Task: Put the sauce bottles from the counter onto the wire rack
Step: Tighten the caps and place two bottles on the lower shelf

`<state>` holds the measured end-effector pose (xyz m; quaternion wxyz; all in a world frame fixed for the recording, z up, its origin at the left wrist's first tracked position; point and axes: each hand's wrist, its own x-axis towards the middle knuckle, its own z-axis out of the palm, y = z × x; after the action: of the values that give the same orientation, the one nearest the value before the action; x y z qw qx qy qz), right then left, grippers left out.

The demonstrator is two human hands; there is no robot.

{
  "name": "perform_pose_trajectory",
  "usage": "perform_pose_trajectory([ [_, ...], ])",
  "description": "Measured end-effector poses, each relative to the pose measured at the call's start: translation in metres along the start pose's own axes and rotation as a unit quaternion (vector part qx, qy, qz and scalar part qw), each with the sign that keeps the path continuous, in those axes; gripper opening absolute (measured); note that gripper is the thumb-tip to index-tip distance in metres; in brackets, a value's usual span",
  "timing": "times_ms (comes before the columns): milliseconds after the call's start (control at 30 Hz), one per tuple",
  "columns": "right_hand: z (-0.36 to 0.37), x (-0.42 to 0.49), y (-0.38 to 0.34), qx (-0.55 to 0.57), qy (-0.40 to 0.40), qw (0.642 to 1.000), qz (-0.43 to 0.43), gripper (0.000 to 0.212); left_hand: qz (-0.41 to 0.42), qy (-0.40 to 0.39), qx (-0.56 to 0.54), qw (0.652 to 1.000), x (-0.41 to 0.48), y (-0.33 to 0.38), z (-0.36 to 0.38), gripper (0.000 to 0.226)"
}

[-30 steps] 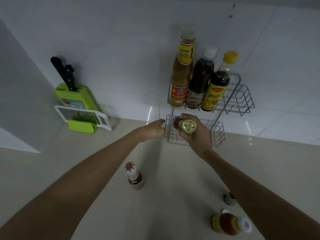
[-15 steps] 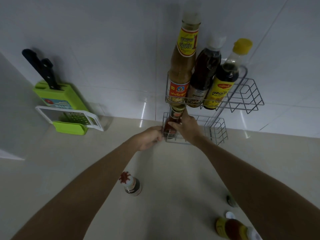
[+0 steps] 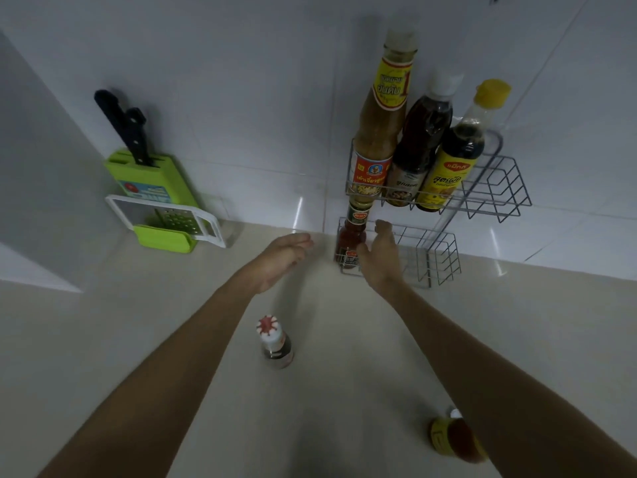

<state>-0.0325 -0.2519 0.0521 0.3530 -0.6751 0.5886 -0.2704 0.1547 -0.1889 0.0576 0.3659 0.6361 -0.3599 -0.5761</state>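
A two-tier wire rack [image 3: 496, 198] stands against the tiled wall. Its upper tier holds three tall bottles: a tan sauce [image 3: 379, 125], a dark sauce [image 3: 418, 139] and a yellow-capped soy sauce [image 3: 458, 150]. A small red chili sauce bottle [image 3: 351, 236] stands upright in the lower tier's left end. My right hand [image 3: 381, 257] is just right of it, fingers spread, not gripping. My left hand [image 3: 282, 257] hovers open left of the rack. On the counter stand a small dark bottle with a red-and-white cap [image 3: 274, 345] and an amber bottle [image 3: 455, 439], partly hidden by my right forearm.
A green knife block with a black-handled knife [image 3: 138, 167] leans at the wall on the left, with a white-framed grater [image 3: 169, 222] in front of it. The beige counter [image 3: 138, 339] stretches between the rack and me.
My right hand set the red chili bottle into the lower tier and let go, fingers now spread beside it. My left hand has come off the rack's edge and drawn back a little.
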Motion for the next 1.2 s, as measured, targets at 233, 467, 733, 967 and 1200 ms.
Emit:
perform_pose_trajectory([
  [233, 0.005, -0.099, -0.043, -0.033, -0.154, 0.949, -0.274, 0.021, 0.083, 0.186, -0.081, 0.976, -0.105, -0.106, -0.014, 0.068],
  [467, 0.026, -0.145, -0.075, -0.301, -0.183, 0.861, -0.366, 0.05, 0.089, 0.18, 0.067, 0.977, -0.136, -0.112, 0.046, 0.042],
  [733, -0.01, -0.133, -0.077, -0.216, -0.318, 0.828, -0.408, 0.017, 0.098, 0.146, -0.016, 0.984, -0.148, -0.095, 0.05, 0.023],
  [967, -0.068, -0.132, -0.112, -0.1, -0.441, 0.819, -0.352, 0.025, 0.117, -0.096, -0.038, 0.988, -0.177, -0.058, 0.044, 0.008],
  [1200, -0.098, -0.144, -0.12, 0.023, -0.482, 0.826, -0.29, 0.031, 0.076, -0.402, -0.145, 0.901, -0.196, -0.038, 0.05, 0.014],
])
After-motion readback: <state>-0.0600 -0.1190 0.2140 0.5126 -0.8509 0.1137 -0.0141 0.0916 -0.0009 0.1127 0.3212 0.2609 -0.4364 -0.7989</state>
